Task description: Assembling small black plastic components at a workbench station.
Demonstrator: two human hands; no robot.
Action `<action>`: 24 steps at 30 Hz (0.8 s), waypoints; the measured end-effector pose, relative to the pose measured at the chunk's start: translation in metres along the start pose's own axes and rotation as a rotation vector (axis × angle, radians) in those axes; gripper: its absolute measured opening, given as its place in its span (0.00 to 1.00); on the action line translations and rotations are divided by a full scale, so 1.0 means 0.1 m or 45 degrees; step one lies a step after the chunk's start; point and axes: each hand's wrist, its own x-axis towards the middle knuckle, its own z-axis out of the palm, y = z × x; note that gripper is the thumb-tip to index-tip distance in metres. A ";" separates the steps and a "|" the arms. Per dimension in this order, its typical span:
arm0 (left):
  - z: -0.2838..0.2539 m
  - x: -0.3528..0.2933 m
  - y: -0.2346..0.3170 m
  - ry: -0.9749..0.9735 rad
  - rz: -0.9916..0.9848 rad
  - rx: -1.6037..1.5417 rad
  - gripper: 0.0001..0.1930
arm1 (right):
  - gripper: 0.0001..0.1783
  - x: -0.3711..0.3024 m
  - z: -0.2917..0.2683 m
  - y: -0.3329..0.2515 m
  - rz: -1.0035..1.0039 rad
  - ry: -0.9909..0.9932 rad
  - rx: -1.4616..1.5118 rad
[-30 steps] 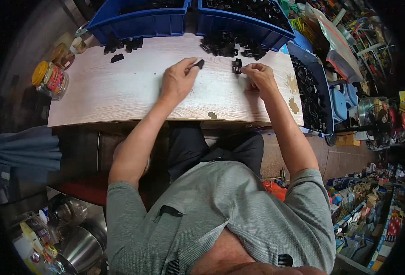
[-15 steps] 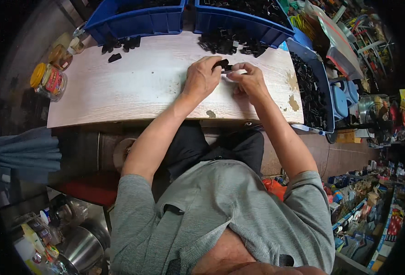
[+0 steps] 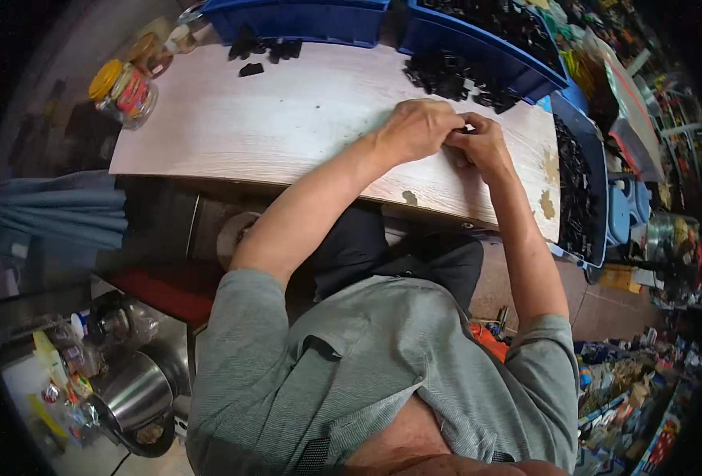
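My left hand [image 3: 424, 129] and my right hand [image 3: 484, 147] meet over the right part of the pale wooden table [image 3: 232, 119]. Between their fingertips a small black plastic piece [image 3: 465, 130] is pinched, mostly covered by the fingers. Just beyond the hands lies a pile of black plastic parts [image 3: 438, 75], some with shiny bits. A smaller cluster of black pieces [image 3: 283, 51] sits farther left, with one single black piece [image 3: 251, 70] apart from it.
Two blue crates [image 3: 303, 30] [image 3: 494, 49] line the far edge. A blue bin [image 3: 598, 238] of black parts stands against the table's right end. At the far left is a jar with a yellow lid [image 3: 128, 99]. Blue cloth [image 3: 57, 210] hangs below.
My hands have closed in on each other, and the black piece that showed between them is now mostly hidden. The whole view has shifted, so the table appears farther right and higher.
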 end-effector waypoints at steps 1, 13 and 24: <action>-0.01 -0.01 -0.02 -0.002 -0.019 0.014 0.09 | 0.14 0.00 0.01 0.00 -0.002 -0.023 0.004; -0.04 -0.24 0.13 0.004 0.014 0.301 0.17 | 0.14 -0.03 0.01 -0.01 -0.025 0.011 -0.044; -1.31 -0.93 -1.30 0.552 -0.672 1.055 0.18 | 0.08 -0.15 -0.68 0.26 -0.018 0.321 0.385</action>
